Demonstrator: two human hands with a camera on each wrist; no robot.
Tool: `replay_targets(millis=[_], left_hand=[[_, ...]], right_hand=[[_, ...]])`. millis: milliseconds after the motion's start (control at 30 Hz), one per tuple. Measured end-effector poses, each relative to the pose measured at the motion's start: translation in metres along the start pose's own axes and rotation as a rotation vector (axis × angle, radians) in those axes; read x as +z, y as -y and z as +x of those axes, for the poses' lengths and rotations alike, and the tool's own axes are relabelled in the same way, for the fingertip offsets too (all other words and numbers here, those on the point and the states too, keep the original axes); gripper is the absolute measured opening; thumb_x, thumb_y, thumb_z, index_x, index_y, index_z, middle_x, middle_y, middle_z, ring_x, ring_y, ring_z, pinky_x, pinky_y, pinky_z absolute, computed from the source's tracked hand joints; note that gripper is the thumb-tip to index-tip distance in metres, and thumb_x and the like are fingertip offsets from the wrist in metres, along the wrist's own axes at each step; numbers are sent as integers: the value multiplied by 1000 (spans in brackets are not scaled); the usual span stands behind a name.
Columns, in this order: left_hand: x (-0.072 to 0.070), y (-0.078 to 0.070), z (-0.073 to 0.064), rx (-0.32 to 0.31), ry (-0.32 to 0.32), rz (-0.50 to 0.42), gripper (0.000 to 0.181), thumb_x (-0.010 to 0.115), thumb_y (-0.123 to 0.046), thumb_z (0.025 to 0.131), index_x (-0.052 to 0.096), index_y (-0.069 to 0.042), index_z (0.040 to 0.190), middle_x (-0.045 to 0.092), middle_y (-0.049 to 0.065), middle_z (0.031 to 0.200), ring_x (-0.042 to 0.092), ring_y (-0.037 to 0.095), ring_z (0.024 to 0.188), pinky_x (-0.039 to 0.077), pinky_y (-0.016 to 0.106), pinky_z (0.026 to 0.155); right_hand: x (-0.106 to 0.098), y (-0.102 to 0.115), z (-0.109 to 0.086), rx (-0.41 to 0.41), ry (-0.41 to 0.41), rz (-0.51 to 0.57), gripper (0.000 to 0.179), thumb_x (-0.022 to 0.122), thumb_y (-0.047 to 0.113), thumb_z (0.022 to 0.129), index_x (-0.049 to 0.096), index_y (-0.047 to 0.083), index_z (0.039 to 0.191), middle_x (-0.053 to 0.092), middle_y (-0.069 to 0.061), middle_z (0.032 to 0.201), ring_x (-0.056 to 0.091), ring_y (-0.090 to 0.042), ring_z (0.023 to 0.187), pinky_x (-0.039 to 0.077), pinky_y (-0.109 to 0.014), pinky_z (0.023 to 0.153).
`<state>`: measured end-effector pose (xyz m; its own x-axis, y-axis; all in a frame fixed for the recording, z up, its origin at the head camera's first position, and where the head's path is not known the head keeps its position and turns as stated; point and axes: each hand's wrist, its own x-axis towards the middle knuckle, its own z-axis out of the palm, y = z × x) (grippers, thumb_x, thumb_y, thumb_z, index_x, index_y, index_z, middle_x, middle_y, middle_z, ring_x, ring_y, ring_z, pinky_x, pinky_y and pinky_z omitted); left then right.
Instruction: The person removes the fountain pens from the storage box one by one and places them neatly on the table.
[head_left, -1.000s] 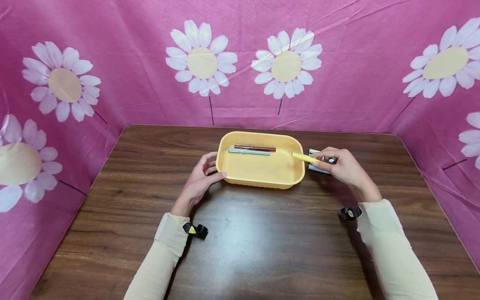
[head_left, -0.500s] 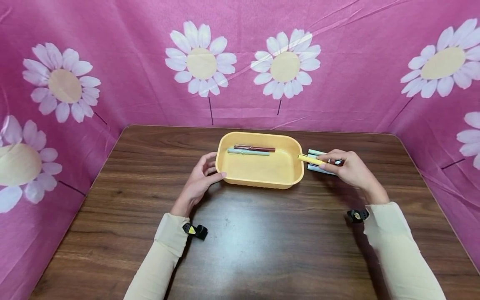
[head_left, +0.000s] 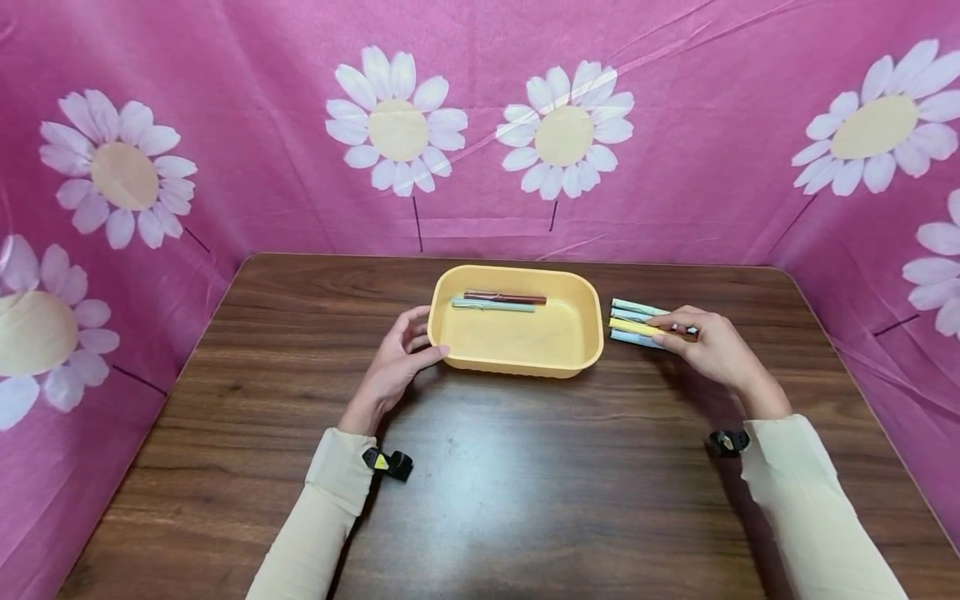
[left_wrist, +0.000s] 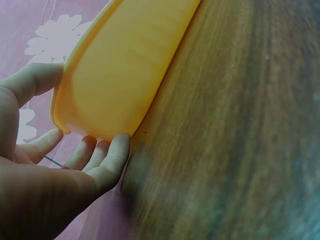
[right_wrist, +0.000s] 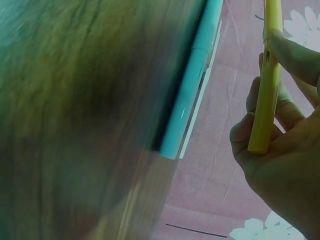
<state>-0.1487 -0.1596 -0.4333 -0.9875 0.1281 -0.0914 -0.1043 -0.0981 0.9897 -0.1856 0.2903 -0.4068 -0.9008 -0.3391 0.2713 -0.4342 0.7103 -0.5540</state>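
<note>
A yellow plastic tray (head_left: 517, 364) stands on the table with a dark red pen (head_left: 510, 297) and a mint-green pen (head_left: 495, 307) lying side by side in it. My left hand (head_left: 401, 354) grips the tray's left end, thumb at the near rim; in the left wrist view the fingertips (left_wrist: 119, 145) lie against the end wall. Right of the tray, my right hand (head_left: 712, 346) pinches a yellow pen (right_wrist: 267, 95) between thumb and fingers. It overlaps a row of pale green and blue pens (head_left: 636, 339) in the head view. One turquoise pen (right_wrist: 187, 95) shows beside it in the right wrist view.
The brown wood-grain table (head_left: 480, 483) reaches back to a pink cloth (head_left: 480, 225) printed with white daisies, which also hangs along both sides. A black wrist strap (head_left: 390, 463) sits at each sleeve cuff.
My right hand has moved right with the yellow pen, from over the tray's right rim to above the row of pens. The left hand keeps its place on the tray.
</note>
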Motion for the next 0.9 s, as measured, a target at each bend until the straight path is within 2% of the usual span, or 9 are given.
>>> replay_targets(millis=[267, 400, 567, 900], left_hand=[[0, 1, 0, 4, -2, -3, 73, 70, 4, 87, 36, -3, 152, 47, 29, 143, 50, 41, 128, 51, 25, 89], [0, 1, 0, 9, 0, -13, 73, 69, 6, 87, 36, -3, 151, 47, 30, 143, 49, 43, 128, 51, 25, 89], [1, 1, 0, 15, 0, -13, 73, 69, 6, 87, 35, -2, 152, 47, 31, 142, 49, 43, 128, 51, 25, 89], [1, 1, 0, 12, 0, -15, 73, 69, 6, 87, 36, -2, 152, 47, 30, 143, 50, 42, 128, 51, 25, 89]], right_hand=[[2, -9, -7, 62, 87, -33, 18, 78, 10, 90, 77, 9, 108, 61, 0, 81, 50, -11, 70, 38, -24, 62], [4, -12, -9, 86, 118, -55, 20, 77, 15, 91, 78, 10, 110, 66, -1, 88, 51, -13, 77, 39, -24, 65], [5, -14, -11, 106, 132, -61, 22, 77, 17, 92, 77, 9, 112, 70, -4, 94, 54, -17, 83, 41, -24, 70], [5, -18, -11, 94, 130, -81, 19, 79, 14, 89, 78, 8, 108, 63, 0, 82, 49, -14, 74, 39, -26, 64]])
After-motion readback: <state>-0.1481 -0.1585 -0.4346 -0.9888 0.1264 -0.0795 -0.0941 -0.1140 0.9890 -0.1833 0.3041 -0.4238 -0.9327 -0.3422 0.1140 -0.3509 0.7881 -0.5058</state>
